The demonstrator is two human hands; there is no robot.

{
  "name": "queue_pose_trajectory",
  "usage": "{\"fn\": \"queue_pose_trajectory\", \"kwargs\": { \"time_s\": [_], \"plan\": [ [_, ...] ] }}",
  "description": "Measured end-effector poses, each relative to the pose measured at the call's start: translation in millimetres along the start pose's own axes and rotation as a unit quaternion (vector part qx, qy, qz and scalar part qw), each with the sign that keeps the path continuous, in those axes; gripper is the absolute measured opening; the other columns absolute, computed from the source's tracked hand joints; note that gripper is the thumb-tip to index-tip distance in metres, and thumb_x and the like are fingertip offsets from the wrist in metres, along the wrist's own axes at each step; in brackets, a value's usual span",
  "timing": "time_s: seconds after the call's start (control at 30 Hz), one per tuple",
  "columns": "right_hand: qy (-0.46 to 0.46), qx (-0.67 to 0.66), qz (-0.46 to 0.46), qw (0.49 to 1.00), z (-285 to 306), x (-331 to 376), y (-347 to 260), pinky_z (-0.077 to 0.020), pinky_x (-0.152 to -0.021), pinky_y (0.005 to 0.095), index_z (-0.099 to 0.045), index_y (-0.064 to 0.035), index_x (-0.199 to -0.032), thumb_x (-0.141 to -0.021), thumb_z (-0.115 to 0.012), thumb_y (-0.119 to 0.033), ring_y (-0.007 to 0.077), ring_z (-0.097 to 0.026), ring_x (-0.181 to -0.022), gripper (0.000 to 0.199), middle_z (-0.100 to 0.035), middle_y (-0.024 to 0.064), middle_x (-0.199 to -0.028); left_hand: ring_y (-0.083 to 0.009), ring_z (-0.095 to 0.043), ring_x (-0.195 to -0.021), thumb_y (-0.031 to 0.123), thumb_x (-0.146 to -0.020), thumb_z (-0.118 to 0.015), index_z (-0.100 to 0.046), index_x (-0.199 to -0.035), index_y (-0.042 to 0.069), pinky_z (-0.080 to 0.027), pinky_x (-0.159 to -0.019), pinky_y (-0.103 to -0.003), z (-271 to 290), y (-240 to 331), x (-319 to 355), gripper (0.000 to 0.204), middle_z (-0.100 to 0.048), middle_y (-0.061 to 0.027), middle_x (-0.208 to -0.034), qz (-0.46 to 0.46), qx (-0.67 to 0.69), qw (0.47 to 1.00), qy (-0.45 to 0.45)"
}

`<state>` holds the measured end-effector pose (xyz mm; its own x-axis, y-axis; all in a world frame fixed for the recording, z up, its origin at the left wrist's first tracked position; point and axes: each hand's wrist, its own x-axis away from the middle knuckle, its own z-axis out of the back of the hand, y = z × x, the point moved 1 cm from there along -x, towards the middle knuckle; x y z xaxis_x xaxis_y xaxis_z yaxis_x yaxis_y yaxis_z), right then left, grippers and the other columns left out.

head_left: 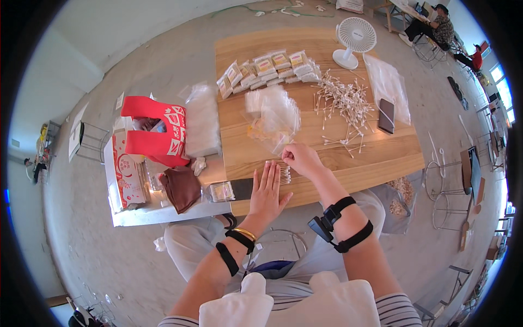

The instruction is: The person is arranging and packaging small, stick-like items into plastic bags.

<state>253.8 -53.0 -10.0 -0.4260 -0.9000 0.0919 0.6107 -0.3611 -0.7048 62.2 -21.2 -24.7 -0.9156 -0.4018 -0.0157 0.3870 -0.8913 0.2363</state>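
My left hand [267, 191] lies flat, fingers together, on a small bundle of cotton swabs [283, 173] at the near edge of the wooden table [376, 158]. My right hand [301, 158] is closed just beyond it, fingertips pinching the far end of the same bundle. A loose heap of cotton swabs [343, 103] spreads over the table's right half. A stack of clear plastic bags [272, 114] lies in the middle. Rows of filled swab packets [267, 68] sit at the far side.
A white desk fan [354, 38] stands at the far right corner, a dark phone [386, 115] and clear bags [389, 84] beside the heap. A red bag [155, 131], cartons and a brown cloth [181, 188] crowd a low side table at left. Metal stools stand around; people sit far back.
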Motion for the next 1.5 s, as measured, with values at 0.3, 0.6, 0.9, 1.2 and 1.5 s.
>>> {"fn": "queue_pose_trajectory", "kwargs": {
  "time_s": [0.3,0.6,0.9,1.2,1.5],
  "plan": [
    [0.034,0.113,0.056,0.991,1,-1,-2,-0.0536,-0.073,0.0449,-0.066,-0.0107,-0.079,-0.081,-0.067,-0.013,0.033,-0.067,-0.083,0.003,-0.067,0.0095,-0.089,-0.0326,-0.015,-0.154,0.054,-0.098,-0.047,-0.021,-0.155,-0.006,-0.01,-0.124,-0.054,0,-2,2,0.087,-0.02,-0.0205,-0.163,-0.019,-0.02,1.0,-0.005],
    [0.011,0.18,-0.08,0.98,77,31,56,-0.0531,-0.076,0.047,-0.066,-0.0117,-0.087,-0.083,-0.065,-0.012,0.035,-0.065,-0.087,0.004,-0.065,0.011,-0.089,-0.0337,-0.02,-0.152,0.048,-0.095,-0.055,-0.024,-0.155,-0.004,-0.013,-0.123,-0.054,2,-3,8,0.085,-0.029,-0.0203,-0.158,-0.029,0.016,0.999,0.016],
    [0.061,0.164,0.105,0.979,13,87,5,-0.0328,-0.114,0.0513,-0.05,-0.0036,-0.14,-0.089,-0.066,-0.039,0.0387,-0.041,-0.137,0.064,-0.048,0.0179,-0.144,-0.0355,-0.014,-0.153,0.053,-0.096,-0.052,-0.019,-0.156,-0.006,-0.008,-0.123,-0.055,6,-17,18,0.09,-0.019,-0.0227,-0.162,0.014,0.019,1.0,0.0],
    [0.069,0.252,0.112,0.959,-58,83,-10,-0.0137,-0.125,0.05,-0.025,0.0048,-0.154,-0.089,-0.059,-0.045,0.0387,-0.017,-0.152,0.089,-0.02,0.0269,-0.162,-0.0369,-0.006,-0.155,0.065,-0.098,-0.032,-0.015,-0.155,-0.011,-0.001,-0.122,-0.058,-7,-18,6,0.096,-0.012,-0.0258,-0.164,0.054,-0.008,0.998,0.004],
    [0.047,0.248,0.096,0.963,-55,85,-16,-0.0129,-0.125,0.0487,-0.026,0.0013,-0.155,-0.091,-0.055,-0.042,0.0367,-0.016,-0.153,0.083,-0.019,0.0248,-0.163,-0.0364,-0.013,-0.154,0.059,-0.1,-0.036,-0.019,-0.156,-0.006,-0.006,-0.123,-0.055,0,-16,9,0.088,-0.02,-0.0234,-0.163,-0.001,0.097,0.994,0.048]
  ]
}}
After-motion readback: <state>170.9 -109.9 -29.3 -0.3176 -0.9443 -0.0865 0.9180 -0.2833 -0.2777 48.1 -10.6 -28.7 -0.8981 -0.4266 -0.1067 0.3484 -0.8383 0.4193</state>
